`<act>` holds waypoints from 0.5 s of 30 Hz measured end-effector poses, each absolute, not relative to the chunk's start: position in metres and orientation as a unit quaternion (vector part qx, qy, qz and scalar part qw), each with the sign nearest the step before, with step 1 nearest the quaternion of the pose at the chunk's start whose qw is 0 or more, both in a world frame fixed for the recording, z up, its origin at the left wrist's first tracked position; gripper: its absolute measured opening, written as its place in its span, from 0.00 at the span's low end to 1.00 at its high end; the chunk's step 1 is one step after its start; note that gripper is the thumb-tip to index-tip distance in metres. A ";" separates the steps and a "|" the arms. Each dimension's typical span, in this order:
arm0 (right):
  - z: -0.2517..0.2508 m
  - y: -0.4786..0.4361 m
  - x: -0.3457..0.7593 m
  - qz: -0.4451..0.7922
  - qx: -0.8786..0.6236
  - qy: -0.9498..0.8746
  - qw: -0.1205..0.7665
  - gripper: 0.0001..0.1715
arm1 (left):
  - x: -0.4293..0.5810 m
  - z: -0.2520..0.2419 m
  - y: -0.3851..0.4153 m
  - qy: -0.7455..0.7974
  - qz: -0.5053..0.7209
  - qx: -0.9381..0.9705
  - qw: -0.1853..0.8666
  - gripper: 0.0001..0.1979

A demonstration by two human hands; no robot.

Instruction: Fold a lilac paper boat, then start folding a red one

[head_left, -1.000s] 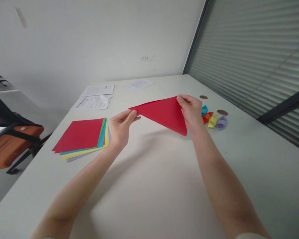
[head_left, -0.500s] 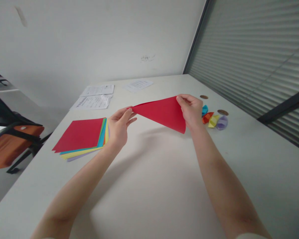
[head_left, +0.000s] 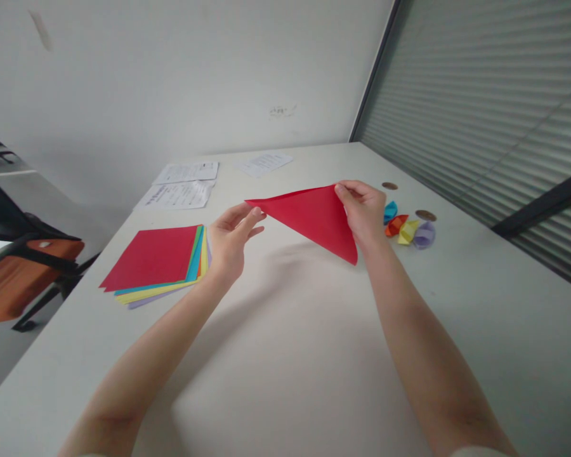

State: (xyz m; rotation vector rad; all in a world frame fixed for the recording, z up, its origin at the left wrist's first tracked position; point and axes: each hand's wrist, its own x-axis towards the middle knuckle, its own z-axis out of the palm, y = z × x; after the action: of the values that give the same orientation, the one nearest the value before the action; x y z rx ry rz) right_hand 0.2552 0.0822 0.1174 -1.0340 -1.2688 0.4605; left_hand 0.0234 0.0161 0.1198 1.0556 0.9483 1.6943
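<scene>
A red paper folded into a triangle (head_left: 311,218) is held above the white table (head_left: 290,343). My right hand (head_left: 364,212) pinches its right corner, fingers closed on the sheet. My left hand (head_left: 231,241) is at the triangle's left tip, thumb and fingers closed lightly on that point. A stack of coloured square papers (head_left: 157,263) with a red sheet on top lies on the table just left of my left hand.
Several small folded paper pieces (head_left: 409,228) in blue, orange, yellow and lilac lie to the right of my right hand. Printed white sheets (head_left: 183,187) rest at the table's far side. An orange and black chair (head_left: 19,266) stands left of the table.
The red triangle has tilted slightly and its lower point has shifted. My left fingers slid a little along the left tip. Both hands stay in nearly the same place.
</scene>
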 end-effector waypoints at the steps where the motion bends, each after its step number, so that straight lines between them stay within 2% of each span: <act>1: 0.118 0.082 0.255 0.205 -0.456 -0.562 0.659 0.16 | 0.023 0.120 0.016 0.382 0.686 0.422 0.453 0.18; 8: 0.118 0.081 0.254 0.210 -0.447 -0.567 0.660 0.16 | 0.023 0.122 0.016 0.351 0.696 0.398 0.484 0.15; 15: 0.119 0.083 0.255 0.226 -0.447 -0.537 0.679 0.15 | 0.022 0.120 0.018 0.353 0.722 0.395 0.445 0.14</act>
State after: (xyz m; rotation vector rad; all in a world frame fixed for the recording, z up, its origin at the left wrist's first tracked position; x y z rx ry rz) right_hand 0.2554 0.0826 0.1185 -1.0035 -1.2052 0.5082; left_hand 0.0223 0.0183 0.1204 0.9791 0.8761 1.7896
